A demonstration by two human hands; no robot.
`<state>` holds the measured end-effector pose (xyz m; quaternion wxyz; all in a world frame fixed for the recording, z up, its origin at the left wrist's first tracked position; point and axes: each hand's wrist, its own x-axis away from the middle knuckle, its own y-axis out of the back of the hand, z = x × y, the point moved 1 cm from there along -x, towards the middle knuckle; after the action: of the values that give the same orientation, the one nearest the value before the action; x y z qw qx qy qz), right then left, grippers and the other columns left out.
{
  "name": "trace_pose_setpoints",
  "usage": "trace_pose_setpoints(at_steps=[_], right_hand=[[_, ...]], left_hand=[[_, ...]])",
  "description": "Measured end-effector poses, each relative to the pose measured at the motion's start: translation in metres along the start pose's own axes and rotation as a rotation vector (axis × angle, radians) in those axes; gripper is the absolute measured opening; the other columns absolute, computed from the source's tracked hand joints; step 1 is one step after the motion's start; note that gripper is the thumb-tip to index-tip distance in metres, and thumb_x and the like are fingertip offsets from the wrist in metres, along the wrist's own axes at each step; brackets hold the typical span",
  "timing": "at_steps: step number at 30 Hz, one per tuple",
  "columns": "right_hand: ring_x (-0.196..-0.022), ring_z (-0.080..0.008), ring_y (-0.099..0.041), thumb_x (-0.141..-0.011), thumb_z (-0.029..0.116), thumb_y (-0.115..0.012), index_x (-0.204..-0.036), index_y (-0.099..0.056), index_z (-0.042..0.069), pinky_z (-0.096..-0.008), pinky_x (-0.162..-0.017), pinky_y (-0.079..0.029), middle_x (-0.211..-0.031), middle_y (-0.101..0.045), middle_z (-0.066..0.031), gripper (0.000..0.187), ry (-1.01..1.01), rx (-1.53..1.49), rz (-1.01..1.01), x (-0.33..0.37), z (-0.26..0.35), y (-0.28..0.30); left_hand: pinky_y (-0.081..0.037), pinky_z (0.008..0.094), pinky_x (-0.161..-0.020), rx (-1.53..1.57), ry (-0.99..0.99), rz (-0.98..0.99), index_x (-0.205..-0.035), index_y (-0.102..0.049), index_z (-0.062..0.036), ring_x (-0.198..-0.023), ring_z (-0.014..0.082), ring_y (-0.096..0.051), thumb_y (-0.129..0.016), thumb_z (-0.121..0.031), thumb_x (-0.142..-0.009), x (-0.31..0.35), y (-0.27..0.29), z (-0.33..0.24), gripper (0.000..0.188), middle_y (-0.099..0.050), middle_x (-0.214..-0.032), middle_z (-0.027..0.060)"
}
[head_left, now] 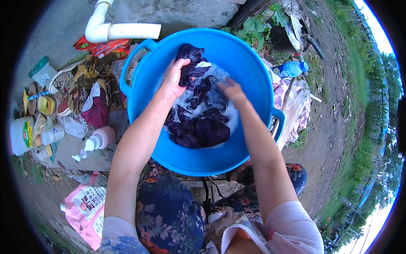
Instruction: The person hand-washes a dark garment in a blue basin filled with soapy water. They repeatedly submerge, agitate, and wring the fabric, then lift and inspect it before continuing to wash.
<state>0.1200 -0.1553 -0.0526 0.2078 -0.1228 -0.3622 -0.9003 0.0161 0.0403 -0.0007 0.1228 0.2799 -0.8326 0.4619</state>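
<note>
My left hand [172, 78] is closed on a bunched dark purple garment [188, 70], lifted toward the far side of a big blue tub [247, 63]. A small pale patch shows on the cloth. More of the dark wet cloth [205, 130] hangs below and lies heaped in white suds [233, 113] at the tub's bottom. Over the suds, right of the cloth, my right hand [232, 89] is smeared by motion. Its fingers are too blurred to show whether they grip anything.
Left of the tub stand a pink pump bottle [100, 139], a large jug [22, 134] and a maroon cloth [95, 111]. A white pipe [131, 31] juts out at the back. A blue bottle [291, 69] and pinkish cloth [298, 110] lie right. A pink bag [84, 213] is near-left.
</note>
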Motion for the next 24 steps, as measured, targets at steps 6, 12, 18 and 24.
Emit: trace_pose_setpoints(at_steps=[6,12,18,24], right_hand=[[-0.102,-0.0346,-0.056,-0.079,0.034,-0.063,-0.114,-0.058,0.016,-0.0497,-0.084,-0.046,-0.105,-0.059,-0.0138,0.039,0.5,0.457,0.422,0.115,0.033,-0.059],[-0.098,-0.031,-0.061,-0.077,0.024,-0.065,-0.106,-0.064,0.007,-0.041,-0.085,-0.047,-0.099,-0.065,-0.0141,0.033,0.388,0.03,0.728,0.138,0.046,-0.021],[-0.094,-0.0358,-0.063,-0.082,0.025,-0.065,-0.105,-0.06,-0.002,-0.0395,-0.082,-0.048,-0.101,-0.065,-0.0234,0.036,-0.102,0.015,-0.282,0.015,-0.043,-0.022],[-0.094,-0.0222,-0.059,-0.079,0.007,-0.064,-0.111,-0.059,0.005,-0.0328,-0.083,-0.046,-0.103,-0.063,-0.0144,0.031,0.258,-0.292,-0.112,0.099,0.033,-0.058]], left_hand=[[-0.05,0.0265,-0.052,-0.046,0.123,0.19,-0.113,-0.054,-0.0078,-0.077,0.0161,-0.064,-0.062,-0.017,-0.082,-0.011,-0.008,0.014,0.034,-0.064,-0.096,0.006],[-0.046,0.0437,-0.091,-0.504,0.337,0.041,-0.139,-0.031,-0.0091,-0.117,0.0303,-0.05,-0.068,-0.031,-0.082,-0.011,0.031,0.092,0.071,-0.044,-0.133,0.019],[-0.04,0.0382,-0.093,-0.471,0.301,-0.049,-0.134,-0.041,-0.0144,-0.117,0.0198,-0.047,-0.055,-0.041,-0.09,-0.028,0.061,0.135,0.053,-0.049,-0.129,0.0068],[-0.048,0.0397,-0.081,-0.241,0.424,-0.248,-0.111,-0.056,-0.0046,-0.092,0.0236,-0.059,-0.056,-0.05,-0.086,-0.022,0.054,0.096,0.052,-0.06,-0.103,0.013]])
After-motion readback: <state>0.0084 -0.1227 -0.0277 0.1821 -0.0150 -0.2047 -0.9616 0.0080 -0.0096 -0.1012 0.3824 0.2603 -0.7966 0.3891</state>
